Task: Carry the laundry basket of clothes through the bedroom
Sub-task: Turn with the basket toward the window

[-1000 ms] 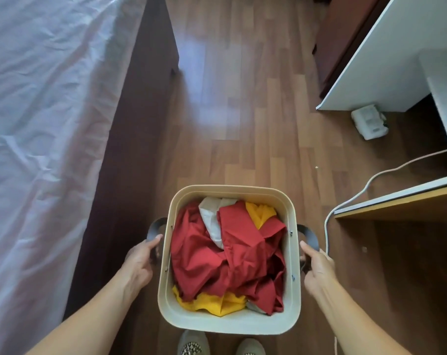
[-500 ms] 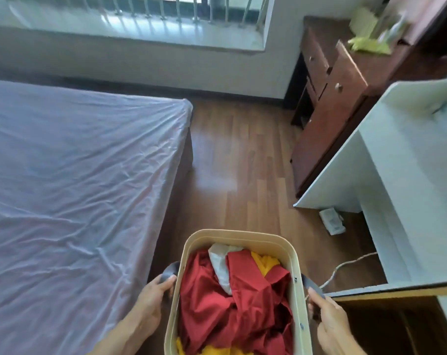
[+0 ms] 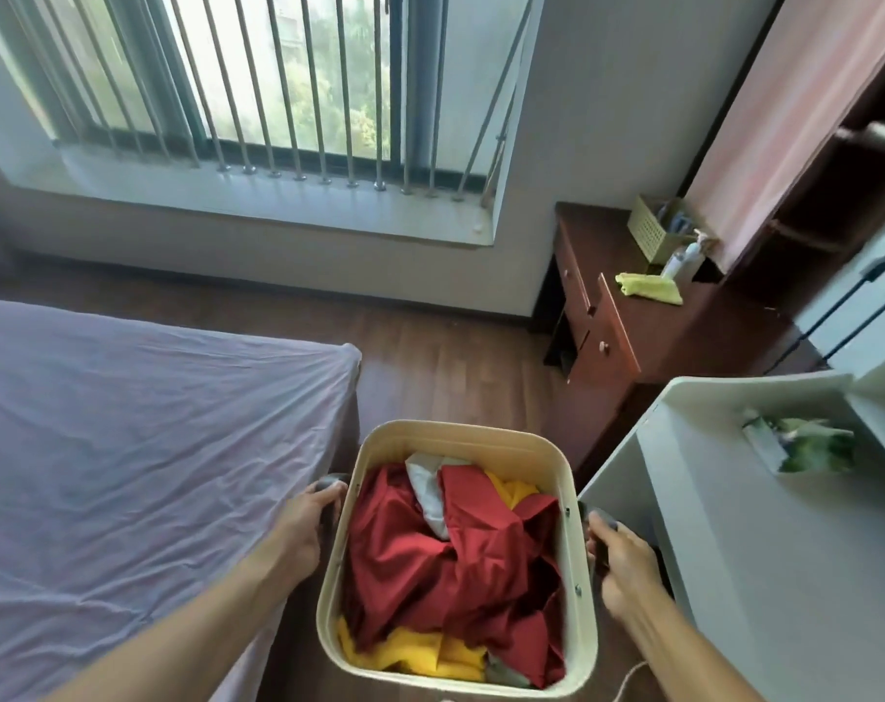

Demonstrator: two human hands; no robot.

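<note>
A cream laundry basket (image 3: 460,437) hangs in front of me, low in the head view, filled with red clothes (image 3: 450,559), some yellow and a white piece. My left hand (image 3: 306,524) grips the grey handle on the basket's left side. My right hand (image 3: 620,564) grips the grey handle on its right side. The basket sits in the gap between the bed and the white desk, above the wood floor.
A bed with a pale purple sheet (image 3: 141,463) fills the left. A white desk (image 3: 764,549) stands close on the right, a dark wooden dresser (image 3: 627,326) beyond it. A barred window (image 3: 288,83) spans the far wall. Wood floor (image 3: 445,377) lies open ahead.
The view has tilted up from the floor to the window wall. The basket stays held by both handles and has come further along the aisle beside the bed.
</note>
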